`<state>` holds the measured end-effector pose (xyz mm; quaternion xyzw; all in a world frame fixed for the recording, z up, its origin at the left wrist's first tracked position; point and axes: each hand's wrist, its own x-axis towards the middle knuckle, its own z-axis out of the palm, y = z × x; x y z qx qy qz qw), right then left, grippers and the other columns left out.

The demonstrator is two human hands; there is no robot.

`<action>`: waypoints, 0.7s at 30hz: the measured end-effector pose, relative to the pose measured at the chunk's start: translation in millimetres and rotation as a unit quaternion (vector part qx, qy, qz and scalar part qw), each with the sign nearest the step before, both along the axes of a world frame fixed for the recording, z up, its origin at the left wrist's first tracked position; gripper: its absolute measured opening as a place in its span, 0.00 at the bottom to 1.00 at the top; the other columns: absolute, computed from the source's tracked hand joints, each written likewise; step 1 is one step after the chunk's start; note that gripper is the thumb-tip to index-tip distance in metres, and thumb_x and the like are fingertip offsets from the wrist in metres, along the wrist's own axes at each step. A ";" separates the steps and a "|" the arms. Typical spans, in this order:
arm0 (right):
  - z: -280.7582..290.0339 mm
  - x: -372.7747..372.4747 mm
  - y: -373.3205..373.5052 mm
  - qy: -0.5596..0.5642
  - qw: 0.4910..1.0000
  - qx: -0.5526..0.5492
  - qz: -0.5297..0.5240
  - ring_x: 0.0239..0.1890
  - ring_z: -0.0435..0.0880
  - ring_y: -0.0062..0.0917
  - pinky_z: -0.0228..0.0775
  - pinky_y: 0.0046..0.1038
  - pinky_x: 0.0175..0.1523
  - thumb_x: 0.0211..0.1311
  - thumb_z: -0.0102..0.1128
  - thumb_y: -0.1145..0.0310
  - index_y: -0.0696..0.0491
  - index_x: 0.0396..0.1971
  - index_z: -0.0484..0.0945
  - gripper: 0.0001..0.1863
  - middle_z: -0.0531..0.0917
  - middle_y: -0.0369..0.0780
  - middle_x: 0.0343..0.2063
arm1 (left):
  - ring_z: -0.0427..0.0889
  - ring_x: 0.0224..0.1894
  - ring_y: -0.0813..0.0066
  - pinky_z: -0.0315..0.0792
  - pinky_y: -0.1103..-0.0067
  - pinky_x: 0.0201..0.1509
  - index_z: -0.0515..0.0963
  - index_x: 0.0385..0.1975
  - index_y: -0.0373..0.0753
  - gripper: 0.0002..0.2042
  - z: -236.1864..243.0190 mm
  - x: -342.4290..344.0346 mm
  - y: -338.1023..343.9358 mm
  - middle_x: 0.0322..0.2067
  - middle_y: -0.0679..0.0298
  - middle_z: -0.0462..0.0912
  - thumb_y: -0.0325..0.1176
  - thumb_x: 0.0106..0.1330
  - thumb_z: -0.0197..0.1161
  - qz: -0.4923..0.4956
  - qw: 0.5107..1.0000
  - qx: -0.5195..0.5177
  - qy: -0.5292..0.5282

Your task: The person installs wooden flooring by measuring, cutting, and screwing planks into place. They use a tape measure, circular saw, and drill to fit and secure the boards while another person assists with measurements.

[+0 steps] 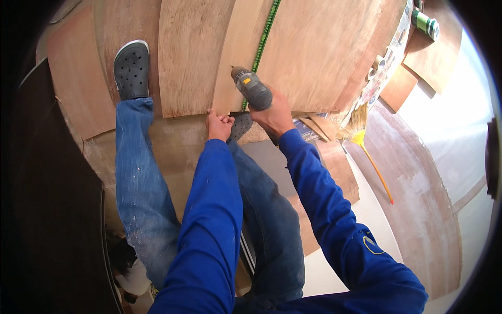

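My right hand (pixel 273 114) is closed around a grey and black cordless drill (pixel 251 87), whose tip points up-left over a pale wooden strip (pixel 235 36). A green measuring tape (pixel 265 34) with markings runs along that strip, between plywood panels (pixel 188 47). My left hand (pixel 218 124) has curled fingers on the lower edge of the strip, to the left of the drill. My feet wear dark perforated clogs: one (pixel 131 68) rests on the plywood, the other (pixel 240 126) is partly hidden behind my hands.
At the right lie a broom (pixel 374 167), tape rolls (pixel 377 63), a green cylindrical container (pixel 424 23), loose boards (pixel 434 52) and offcuts (pixel 316 129). A dark edge (pixel 63 172) borders the left. Below it, at lower left, a person (pixel 133 277) is partly visible.
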<state>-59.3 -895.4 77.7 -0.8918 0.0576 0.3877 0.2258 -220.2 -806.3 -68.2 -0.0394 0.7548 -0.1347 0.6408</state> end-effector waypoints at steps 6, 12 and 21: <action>-1.5 7.3 -0.9 0.040 0.998 -0.034 0.035 0.40 0.84 0.49 0.77 0.40 0.45 0.45 0.67 0.68 0.53 0.41 0.80 0.19 0.84 0.50 0.33 | 0.56 0.19 0.75 0.65 0.70 0.37 0.62 0.29 0.43 0.21 1.7 -0.7 1.1 0.16 0.70 0.58 0.53 0.80 0.39 -0.015 1.000 0.001 -0.005; 1.0 11.6 1.7 0.046 0.997 -0.039 0.054 0.40 0.85 0.47 0.77 0.43 0.44 0.36 0.72 0.65 0.49 0.43 0.79 0.26 0.86 0.47 0.33 | 0.56 0.20 0.75 0.66 0.70 0.37 0.63 0.30 0.44 0.21 3.9 -0.1 0.5 0.15 0.70 0.57 0.53 0.80 0.38 -0.023 1.000 -0.006 -0.007; -0.5 16.6 3.8 0.053 0.995 -0.047 0.063 0.39 0.84 0.49 0.77 0.43 0.43 0.36 0.70 0.68 0.49 0.40 0.77 0.23 0.84 0.49 0.31 | 0.56 0.19 0.75 0.66 0.71 0.37 0.64 0.29 0.44 0.23 2.3 -2.6 0.7 0.15 0.71 0.57 0.55 0.80 0.38 -0.010 1.000 -0.013 -0.019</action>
